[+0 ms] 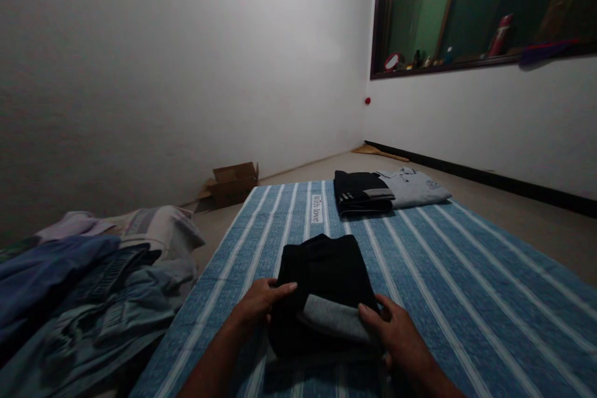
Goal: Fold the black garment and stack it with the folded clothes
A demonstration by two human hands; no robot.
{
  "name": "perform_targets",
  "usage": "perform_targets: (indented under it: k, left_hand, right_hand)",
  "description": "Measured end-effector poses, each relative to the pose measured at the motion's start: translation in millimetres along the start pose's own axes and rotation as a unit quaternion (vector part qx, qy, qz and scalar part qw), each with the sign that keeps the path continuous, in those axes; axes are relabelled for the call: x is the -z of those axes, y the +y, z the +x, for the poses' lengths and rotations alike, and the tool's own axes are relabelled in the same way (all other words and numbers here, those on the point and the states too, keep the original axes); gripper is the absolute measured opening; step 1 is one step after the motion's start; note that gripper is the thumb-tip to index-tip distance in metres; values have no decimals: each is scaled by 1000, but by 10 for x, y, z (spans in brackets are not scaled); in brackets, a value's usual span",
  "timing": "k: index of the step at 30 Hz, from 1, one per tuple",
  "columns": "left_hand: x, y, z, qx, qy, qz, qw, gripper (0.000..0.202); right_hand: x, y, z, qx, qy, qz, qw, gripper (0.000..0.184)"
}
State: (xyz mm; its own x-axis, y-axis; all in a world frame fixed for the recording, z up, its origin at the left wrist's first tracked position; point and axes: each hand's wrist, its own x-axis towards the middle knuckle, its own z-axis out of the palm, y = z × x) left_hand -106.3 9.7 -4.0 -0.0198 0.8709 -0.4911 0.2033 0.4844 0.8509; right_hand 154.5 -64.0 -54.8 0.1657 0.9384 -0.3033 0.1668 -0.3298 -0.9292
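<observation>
A folded black garment with a grey panel [321, 267] is between my hands, its near edge tilted up a little off the striped cloth. My left hand [261, 301] grips its left side, thumb on top and fingers underneath. On the right side, my right hand [394, 329] pinches the edge by the grey panel, thumb above. Further back on the cloth lie a folded black garment with grey and white stripes [361, 193] and, against it, a folded light grey collared shirt [415, 186].
Blue cloth with white stripes [224, 298] covers the surface under the garments. A heap of loose clothes [107, 286] is at the left. Beyond stand an open cardboard box [232, 185] by the wall and a broom-like item [380, 152] on the floor. Small items line the windowsill [443, 68].
</observation>
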Motion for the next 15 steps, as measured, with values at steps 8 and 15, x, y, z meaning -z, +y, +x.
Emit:
perform_targets:
  k: [8, 15]
  left_hand:
    - [25, -40, 38, -12, -55, -33, 998, 54]
    - [-12, -21, -41, -28, -64, -80, 994, 46]
  right_hand:
    - [-11, -179, -72, 5, -48, 52, 997, 51]
    - [-58, -205, -57, 39, -43, 123, 991, 48]
